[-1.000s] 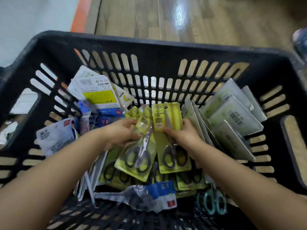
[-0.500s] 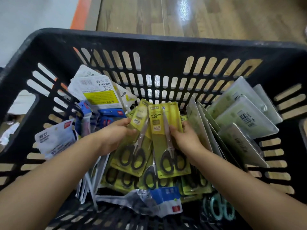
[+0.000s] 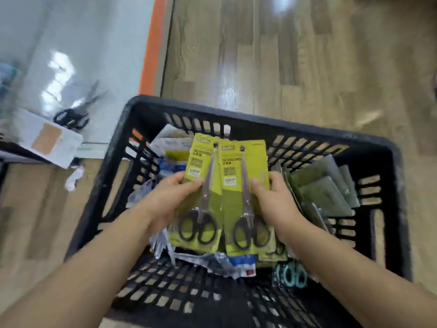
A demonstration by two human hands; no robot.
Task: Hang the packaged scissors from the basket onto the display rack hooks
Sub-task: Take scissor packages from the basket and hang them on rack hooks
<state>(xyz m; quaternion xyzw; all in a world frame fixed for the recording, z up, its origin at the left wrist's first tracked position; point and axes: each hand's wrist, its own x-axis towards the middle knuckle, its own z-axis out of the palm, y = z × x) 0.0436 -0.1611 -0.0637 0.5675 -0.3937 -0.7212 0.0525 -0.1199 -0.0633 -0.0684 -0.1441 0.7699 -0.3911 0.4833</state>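
At about ten o'clock in the view, on a pale glossy floor, lies a loose pair of black-handled scissors (image 3: 71, 118), blurred; just below it at nine o'clock sits a white box (image 3: 47, 140) with a brown tape patch; an orange strip (image 3: 151, 50) runs up toward twelve o'clock, dividing the pale floor from the wood-grain floor (image 3: 295, 62). The black slotted basket (image 3: 113, 176) fills the middle and lower view; white and blue packets (image 3: 170, 150) are heaped in its ten o'clock corner. The left forearm comes in from seven o'clock; the left hand (image 3: 170, 200) grips the left edge of a yellow-green scissors pack (image 3: 201, 192), thumb laid across its front, the other fingers hidden behind the card. Just beside it, its edge overlapping, is a second scissors pack (image 3: 246, 197), both upright and held above the basket's contents with black handles at six o'clock. The right hand (image 3: 276, 202), its forearm entering from five o'clock, pinches the second pack's right edge, thumb on the front, fingers curled behind. At three o'clock inside the basket stand grey-green packs (image 3: 326, 185), leaning; near five o'clock lie teal-handled scissors (image 3: 292, 275).
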